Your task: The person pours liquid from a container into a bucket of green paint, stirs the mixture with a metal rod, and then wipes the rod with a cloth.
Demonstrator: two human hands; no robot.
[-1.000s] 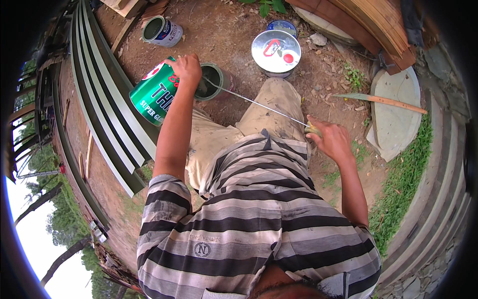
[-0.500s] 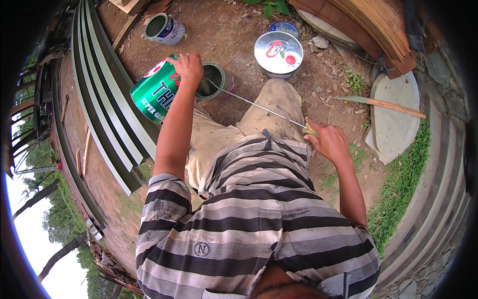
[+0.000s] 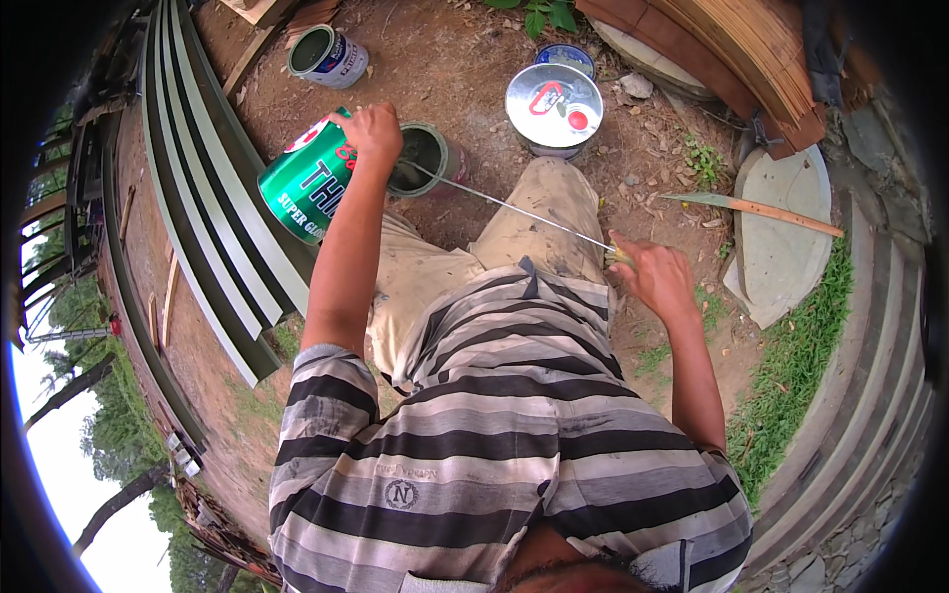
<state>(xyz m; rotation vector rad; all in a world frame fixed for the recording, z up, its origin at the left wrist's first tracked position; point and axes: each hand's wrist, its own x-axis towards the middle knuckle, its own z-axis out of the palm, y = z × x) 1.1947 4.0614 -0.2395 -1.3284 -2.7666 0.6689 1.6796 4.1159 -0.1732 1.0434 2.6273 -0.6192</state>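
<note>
My left hand grips a large green paint can and tips it sideways over a smaller open tin on the dirt. My right hand holds the end of a long thin metal rod, whose far tip rests in that small tin. I am crouched, with my knee in pale stained trousers beside the tin.
Another open tin stands at the upper left, a round silver lid lies ahead. Grey-green painted boards are stacked on the left. A long knife lies on a round concrete slab at right, grass beyond.
The green can has tilted slightly further over the small tin. The right hand with the rod has stayed nearly still.
</note>
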